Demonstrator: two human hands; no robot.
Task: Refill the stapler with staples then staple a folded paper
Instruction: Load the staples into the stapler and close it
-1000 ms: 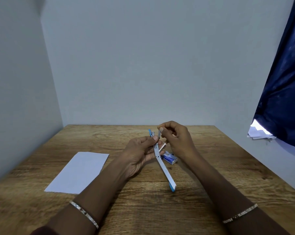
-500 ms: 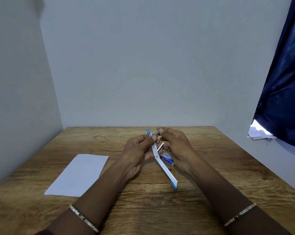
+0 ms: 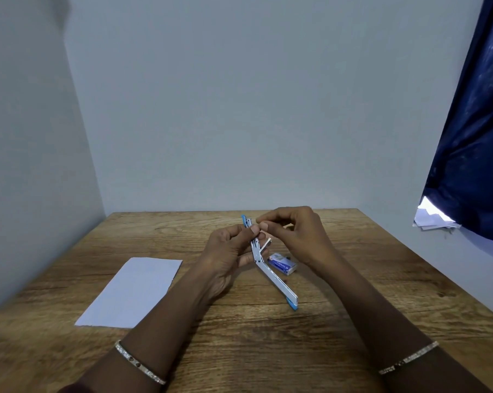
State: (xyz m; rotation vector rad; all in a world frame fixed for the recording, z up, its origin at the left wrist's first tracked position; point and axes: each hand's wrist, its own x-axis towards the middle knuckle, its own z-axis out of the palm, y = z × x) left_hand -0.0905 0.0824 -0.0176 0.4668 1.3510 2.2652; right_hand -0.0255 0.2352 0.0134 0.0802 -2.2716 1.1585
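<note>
A blue and silver stapler (image 3: 270,272) is swung fully open, one arm pointing up and away, the other slanting down towards me. My left hand (image 3: 229,251) grips it near the hinge, thumb on the upper arm. My right hand (image 3: 292,232) has its fingers pinched together at the upper arm's staple channel; whatever it pinches is too small to make out. A small blue and white staple box (image 3: 282,264) lies on the wooden table (image 3: 268,350) just right of the stapler. A white sheet of paper (image 3: 133,292) lies flat to the left.
Pale walls close in the table at the back and left. A dark blue curtain (image 3: 474,123) hangs at the right, with loose white papers (image 3: 432,219) beneath it beyond the table's right edge.
My right hand has shifted slightly up and back along the upper stapler arm, uncovering the staple box. The stapler stays open in my left hand.
</note>
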